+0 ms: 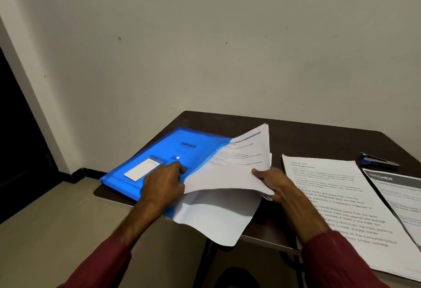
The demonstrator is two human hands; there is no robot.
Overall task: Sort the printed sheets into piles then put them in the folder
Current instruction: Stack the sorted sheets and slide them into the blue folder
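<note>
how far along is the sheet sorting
Done: two sorted piles lie to the right, a white printed pile headed Desk Organization and a grey-bannered pile headed KITCHEN. In hand: the right hand has a third stack of white sheets in its grip above the blue plastic folder, where the left hand rests. Left: nothing looks filed yet; every pile goes in.

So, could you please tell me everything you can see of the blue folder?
The blue folder looks like translucent plastic and lies flat at the left end of the dark desk. Its cover shows a dark printed logo, a white snap button and a white label card. The left hand rests on it beside the button, and the printed sheets gripped by the right hand cover its right part. Whether its flap is open cannot be told.
</note>
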